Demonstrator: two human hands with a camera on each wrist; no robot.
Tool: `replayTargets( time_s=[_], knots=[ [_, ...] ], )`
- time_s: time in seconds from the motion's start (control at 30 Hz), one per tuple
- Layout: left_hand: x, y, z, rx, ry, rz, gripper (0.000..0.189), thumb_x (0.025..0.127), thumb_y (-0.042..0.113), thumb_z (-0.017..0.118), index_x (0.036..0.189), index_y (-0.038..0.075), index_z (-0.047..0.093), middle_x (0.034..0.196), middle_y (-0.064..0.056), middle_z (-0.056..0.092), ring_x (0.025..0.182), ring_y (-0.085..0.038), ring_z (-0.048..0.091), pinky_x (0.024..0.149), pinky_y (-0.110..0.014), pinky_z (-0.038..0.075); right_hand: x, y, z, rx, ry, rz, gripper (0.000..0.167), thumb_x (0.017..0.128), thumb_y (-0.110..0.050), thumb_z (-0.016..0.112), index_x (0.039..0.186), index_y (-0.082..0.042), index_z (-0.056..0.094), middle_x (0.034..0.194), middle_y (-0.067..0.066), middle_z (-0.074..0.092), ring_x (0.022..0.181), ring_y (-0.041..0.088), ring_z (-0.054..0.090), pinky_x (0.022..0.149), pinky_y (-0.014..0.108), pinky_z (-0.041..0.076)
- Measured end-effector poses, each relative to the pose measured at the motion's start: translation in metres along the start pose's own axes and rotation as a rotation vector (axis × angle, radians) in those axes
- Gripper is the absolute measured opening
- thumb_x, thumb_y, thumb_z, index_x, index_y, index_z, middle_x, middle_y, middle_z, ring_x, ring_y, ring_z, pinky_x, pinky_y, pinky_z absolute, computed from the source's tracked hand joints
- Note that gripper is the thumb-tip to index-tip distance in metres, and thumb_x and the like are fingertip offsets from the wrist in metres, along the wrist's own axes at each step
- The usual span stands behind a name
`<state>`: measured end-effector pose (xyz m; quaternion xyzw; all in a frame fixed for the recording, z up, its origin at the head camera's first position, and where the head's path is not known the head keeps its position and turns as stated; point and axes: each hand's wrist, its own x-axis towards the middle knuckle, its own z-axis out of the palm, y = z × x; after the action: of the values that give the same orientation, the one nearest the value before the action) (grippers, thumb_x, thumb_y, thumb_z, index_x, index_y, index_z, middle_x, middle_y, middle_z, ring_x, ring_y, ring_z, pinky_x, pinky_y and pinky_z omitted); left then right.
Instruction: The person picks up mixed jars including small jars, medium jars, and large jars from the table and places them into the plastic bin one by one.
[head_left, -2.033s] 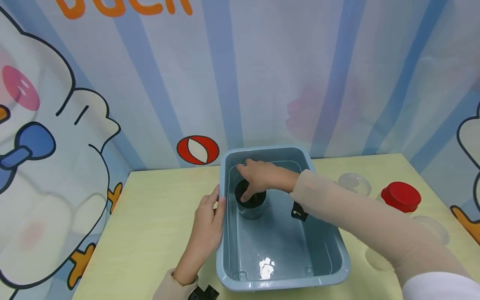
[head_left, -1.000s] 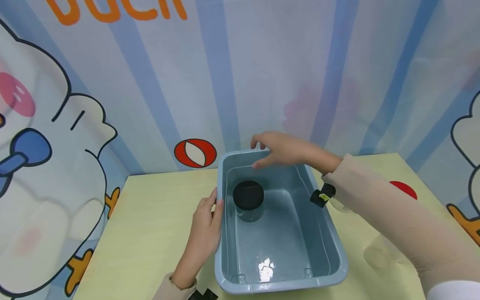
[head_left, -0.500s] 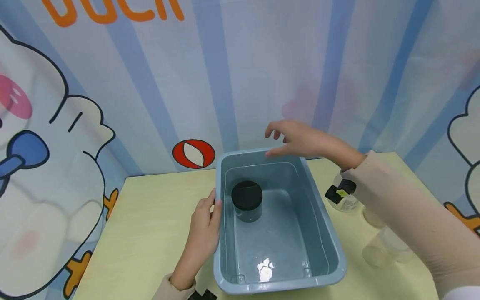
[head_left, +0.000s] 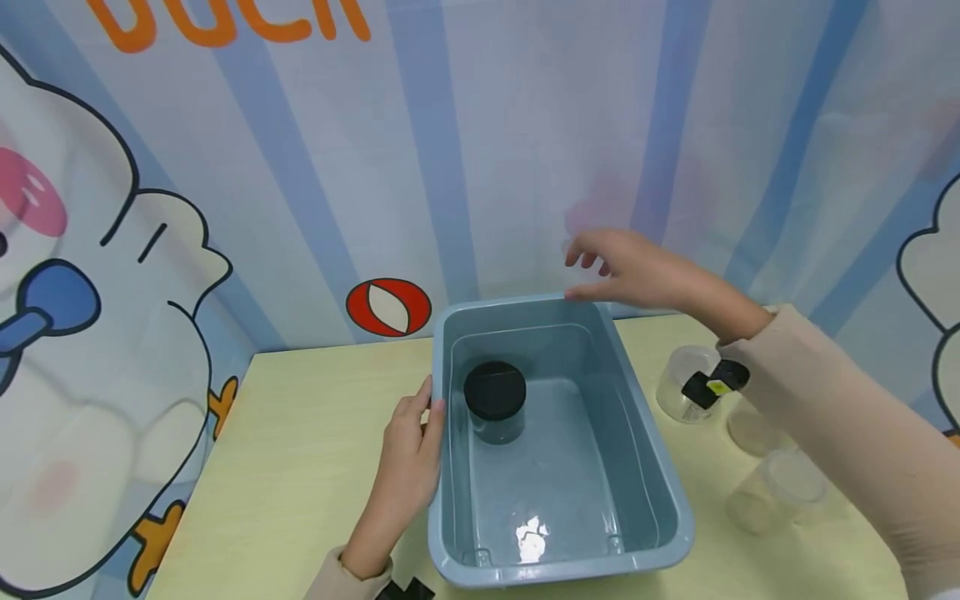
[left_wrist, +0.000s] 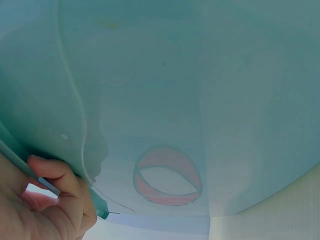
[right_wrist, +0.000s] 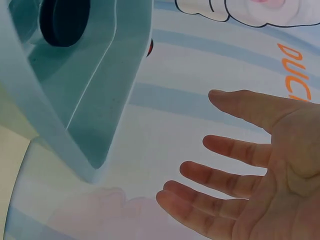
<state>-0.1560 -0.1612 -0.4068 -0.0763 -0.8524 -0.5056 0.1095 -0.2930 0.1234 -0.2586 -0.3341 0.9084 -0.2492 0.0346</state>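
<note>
A blue plastic basin (head_left: 558,467) stands on the table. Inside it, toward the far left corner, a clear jar with a black lid (head_left: 495,392) stands upright. My left hand (head_left: 408,458) grips the basin's left rim; in the left wrist view, the fingers (left_wrist: 62,172) curl at the rim's edge. Above and beyond the basin's far right corner, my right hand (head_left: 630,271) hangs in the air with nothing in it. Its fingers and thumb are spread apart in the right wrist view, with the palm (right_wrist: 295,175) facing the camera.
Several clear jars or cups stand on the table right of the basin, among them a clear jar (head_left: 684,383) and a clear cup (head_left: 795,479). My right sleeve (head_left: 847,417) covers part of that side. A printed curtain (head_left: 517,167) backs the table (head_left: 322,467).
My right hand lets go of the black-lidded jar in the basin, then rises and moves right over the far rim. My left hand keeps its hold on the rim.
</note>
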Motion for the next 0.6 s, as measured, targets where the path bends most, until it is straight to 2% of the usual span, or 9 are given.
replayTargets(
  time_s=[0.37,0.6],
  knots=[
    [0.001,0.001,0.002,-0.006,-0.005,-0.013,0.049,0.108,0.018,0.045,0.153,0.001,0.036,0.117,-0.018,0.055,0.104,-0.029,0.058,0.086,-0.043,0.057,-0.013,0.023,-0.004,-0.023,0.029,0.051,0.04,0.094,-0.022,0.072,0.122,0.003,0.058,0.12,0.022,0.059,0.108,0.04,0.058,0.089,0.055,0.049],
    [0.001,0.0,0.002,-0.006,-0.005,-0.015,0.049,0.108,0.016,0.046,0.153,0.002,0.036,0.118,-0.017,0.055,0.105,-0.028,0.058,0.086,-0.042,0.057,-0.021,0.041,-0.006,-0.033,0.043,0.087,0.039,0.094,-0.02,0.071,0.121,0.005,0.058,0.121,0.024,0.059,0.113,0.042,0.054,0.09,0.057,0.048]
  ],
)
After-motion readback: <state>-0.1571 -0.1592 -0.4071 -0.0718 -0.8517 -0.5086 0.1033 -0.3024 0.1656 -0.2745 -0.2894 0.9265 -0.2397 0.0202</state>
